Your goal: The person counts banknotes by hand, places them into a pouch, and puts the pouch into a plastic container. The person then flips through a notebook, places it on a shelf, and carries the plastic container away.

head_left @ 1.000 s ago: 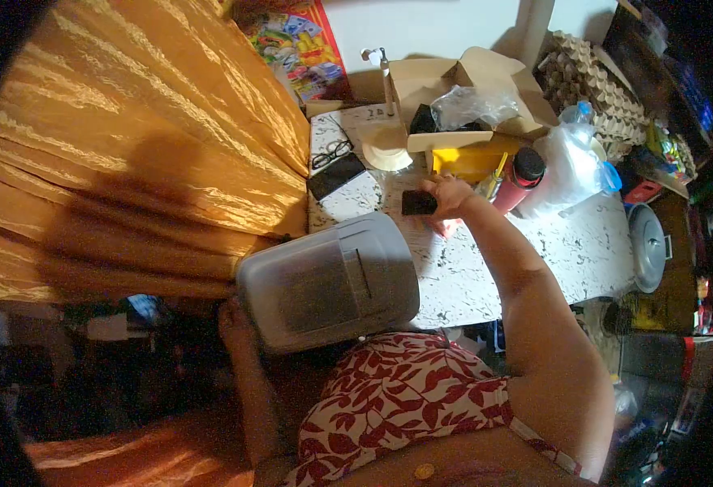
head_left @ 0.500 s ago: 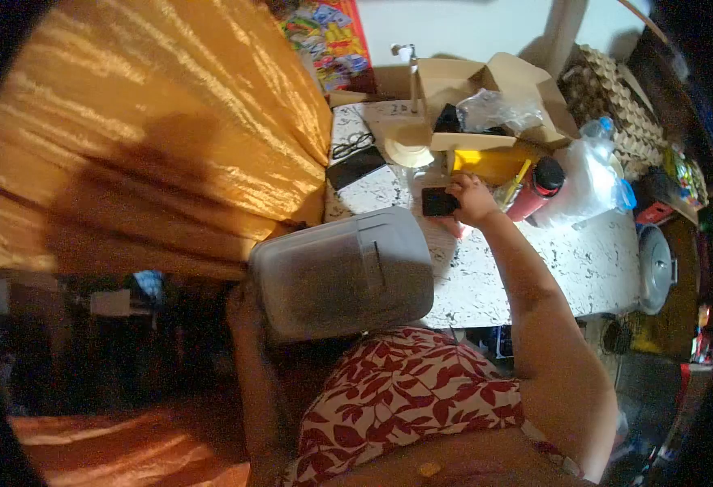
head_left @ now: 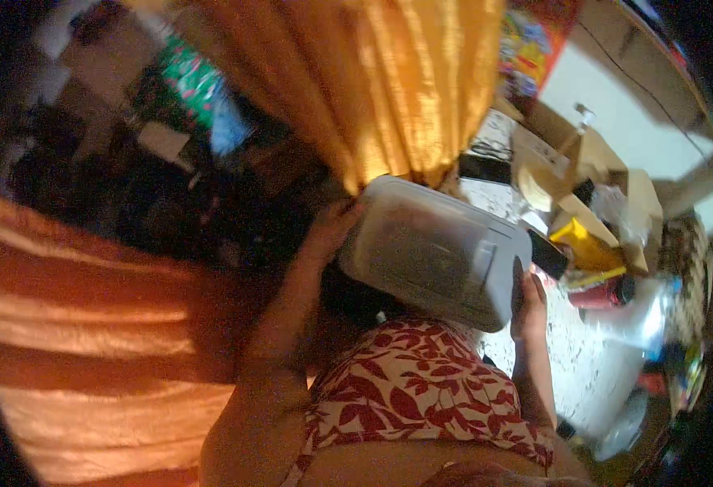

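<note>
A translucent grey plastic storage box point(head_left: 425, 247) with its lid on is held in front of my body, its long side slanting down to the right. My left hand point(head_left: 336, 227) grips the box's left end, fingers partly hidden behind it. My right hand point(head_left: 529, 304) is closed on the right end, thumb against the edge. Just beyond that hand a dark phone-like object point(head_left: 549, 253) lies on the white patterned table point(head_left: 571, 353). The box looks dim inside, and I cannot make out its contents.
Orange curtains point(head_left: 405, 89) hang ahead and at lower left point(head_left: 88, 325). On the table are a cardboard box point(head_left: 640, 207), a yellow packet point(head_left: 583, 243), a red bottle point(head_left: 600, 294), a black flat device point(head_left: 484, 169) and glasses point(head_left: 490, 148). Dark clutter fills the left.
My right hand has left the dark object on the table and taken the box's right end. The view has swung left, and the box is now held by both hands, tilted the other way.
</note>
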{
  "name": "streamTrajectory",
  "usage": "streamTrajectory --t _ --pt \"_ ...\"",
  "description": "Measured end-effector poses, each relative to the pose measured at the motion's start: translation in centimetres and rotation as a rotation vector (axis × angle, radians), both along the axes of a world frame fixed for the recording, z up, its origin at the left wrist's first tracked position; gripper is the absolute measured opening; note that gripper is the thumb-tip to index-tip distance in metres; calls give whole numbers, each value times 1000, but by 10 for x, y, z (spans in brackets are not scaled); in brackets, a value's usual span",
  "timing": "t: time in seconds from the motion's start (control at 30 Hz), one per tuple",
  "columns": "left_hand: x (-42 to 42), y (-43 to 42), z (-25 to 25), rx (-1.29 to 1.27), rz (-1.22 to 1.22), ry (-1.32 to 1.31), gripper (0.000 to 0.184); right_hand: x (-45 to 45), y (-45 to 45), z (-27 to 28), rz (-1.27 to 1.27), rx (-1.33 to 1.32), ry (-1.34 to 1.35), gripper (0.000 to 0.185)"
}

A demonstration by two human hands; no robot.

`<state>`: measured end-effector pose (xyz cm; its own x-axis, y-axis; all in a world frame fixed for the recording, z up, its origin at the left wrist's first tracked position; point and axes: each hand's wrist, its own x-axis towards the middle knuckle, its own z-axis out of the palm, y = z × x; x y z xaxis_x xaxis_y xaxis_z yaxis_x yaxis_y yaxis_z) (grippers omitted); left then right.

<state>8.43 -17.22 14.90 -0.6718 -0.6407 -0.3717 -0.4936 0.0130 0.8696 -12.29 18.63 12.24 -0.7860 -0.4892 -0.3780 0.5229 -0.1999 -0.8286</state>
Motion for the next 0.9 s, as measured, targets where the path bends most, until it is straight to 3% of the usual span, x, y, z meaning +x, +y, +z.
streamTrajectory --t 0.1,0.2,0.27,0.4,0.5,0.67,0.73,0.8,0.9 --pt "6 -1 -10 -21 205 53 53 11 -2 22 149 29 130 47" --pt "39 -20 -29 -153 134 -31 50 26 -22 59 272 -72 245 46" --pt "68 -30 -36 80 225 291 45 32 -31 56 311 -41 233 44" --pt "132 -36 4 114 249 313 42 40 -62 36 477 -12 136 42" --pt "188 -26 31 195 443 279 43 64 -94 26 688 -29 98 49" --pt "253 3 72 31 680 258 35 81 -135 25 919 -77 105 48" --pt "280 16 68 -53 723 227 31 81 -143 19 1094 26 168 46" --pt "287 39 76 127 808 292 31 91 -152 1 1113 -33 93 45" --pt "315 49 40 285 809 318 35 104 -157 -11 1100 -100 -85 43"
